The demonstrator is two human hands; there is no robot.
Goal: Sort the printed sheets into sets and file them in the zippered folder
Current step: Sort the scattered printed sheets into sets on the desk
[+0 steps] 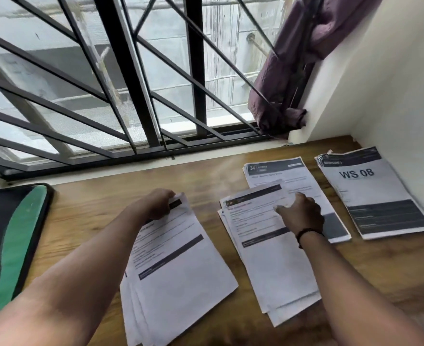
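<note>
Nearest me, my left hand grips the top of one printed stack; my right hand presses loose-fingered on a second stack (zippered folder far left on the table).

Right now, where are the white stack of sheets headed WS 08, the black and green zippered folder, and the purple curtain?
white stack of sheets headed WS 08 [370,193]: head view, on the top sheet's white area.
black and green zippered folder [16,236]: head view, on its green band.
purple curtain [293,71]: head view, on the bunched cloth.
</note>
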